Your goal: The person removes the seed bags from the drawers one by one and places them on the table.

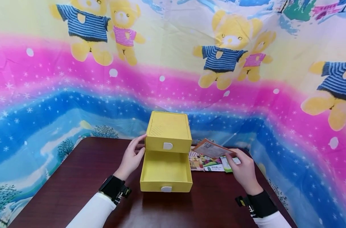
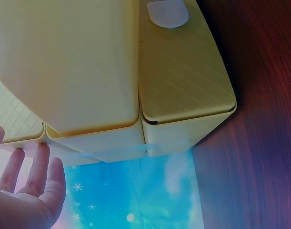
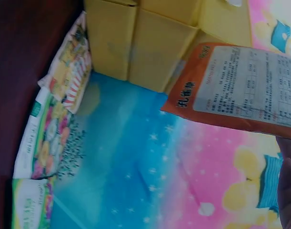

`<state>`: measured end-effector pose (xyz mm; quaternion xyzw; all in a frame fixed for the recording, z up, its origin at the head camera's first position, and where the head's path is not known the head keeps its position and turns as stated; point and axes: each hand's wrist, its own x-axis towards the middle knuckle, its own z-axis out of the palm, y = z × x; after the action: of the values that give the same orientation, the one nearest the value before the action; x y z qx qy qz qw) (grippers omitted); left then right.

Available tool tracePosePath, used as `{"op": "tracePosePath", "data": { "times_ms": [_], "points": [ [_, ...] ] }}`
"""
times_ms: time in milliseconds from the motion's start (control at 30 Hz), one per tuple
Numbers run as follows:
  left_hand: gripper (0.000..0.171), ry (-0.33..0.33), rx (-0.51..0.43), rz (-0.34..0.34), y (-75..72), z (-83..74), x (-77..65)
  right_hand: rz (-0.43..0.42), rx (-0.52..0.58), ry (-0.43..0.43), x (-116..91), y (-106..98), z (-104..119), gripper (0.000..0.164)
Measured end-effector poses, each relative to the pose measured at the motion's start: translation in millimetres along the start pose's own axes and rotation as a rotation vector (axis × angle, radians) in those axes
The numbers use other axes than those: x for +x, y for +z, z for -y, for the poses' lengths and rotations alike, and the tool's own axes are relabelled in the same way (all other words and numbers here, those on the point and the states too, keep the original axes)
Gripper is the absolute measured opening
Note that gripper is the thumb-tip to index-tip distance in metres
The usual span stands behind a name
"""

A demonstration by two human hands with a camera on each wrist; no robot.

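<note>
A yellow drawer unit (image 1: 169,125) stands on the table, with one drawer (image 1: 153,186) pulled out below the top one; its inside looks bare. In the left wrist view, another closed drawer (image 2: 183,71) lies beneath the pulled-out drawer. My left hand (image 1: 131,160) rests its extended fingers against the unit's left side, near the top drawer. To the right of the unit, my right hand (image 1: 244,170) pinches an orange-edged seed packet (image 1: 210,149) by its right end, raised above the table. Its printed back (image 3: 245,86) faces the right wrist camera.
Several colourful packets, among them a floral one (image 1: 213,163) and a green-and-white one (image 3: 31,202), are lined up on the dark table (image 1: 110,164) right of the unit. A patterned cloth with bears (image 1: 173,79) hangs behind and around the table.
</note>
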<state>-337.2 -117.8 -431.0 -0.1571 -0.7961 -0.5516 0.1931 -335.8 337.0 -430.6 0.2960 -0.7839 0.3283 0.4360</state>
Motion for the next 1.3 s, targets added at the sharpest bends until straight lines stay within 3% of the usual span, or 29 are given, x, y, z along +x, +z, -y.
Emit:
{"op": "tracePosePath", "data": {
  "times_ms": [100,167,333,500,700,933,1300],
  "points": [
    [0.057,0.0,-0.001,0.0,-0.2,-0.9,0.2,0.019,-0.022,-0.001,-17,11,-22,0.039],
    [0.057,-0.001,-0.001,0.0,-0.1,-1.1,0.0,0.052,-0.014,0.016,-21,12,-19,0.035],
    [0.057,-0.006,0.003,0.001,0.2,-1.8,-1.2,0.21,-0.065,0.104,-8,2,35,0.02],
    [0.057,-0.004,0.0,-0.003,0.7,-3.1,-2.2,0.367,-0.143,0.189,-11,5,49,0.025],
    [0.057,-0.008,0.005,0.007,1.4,-4.2,-2.4,0.457,-0.119,0.282,-19,9,48,0.024],
    [0.058,-0.016,0.009,-0.002,1.7,-4.5,-2.0,0.562,-0.072,0.319,-29,8,41,0.018],
    [0.057,-0.023,0.013,-0.004,3.1,-6.2,-2.5,0.857,0.097,0.36,-39,0,30,0.029]
  ]
}}
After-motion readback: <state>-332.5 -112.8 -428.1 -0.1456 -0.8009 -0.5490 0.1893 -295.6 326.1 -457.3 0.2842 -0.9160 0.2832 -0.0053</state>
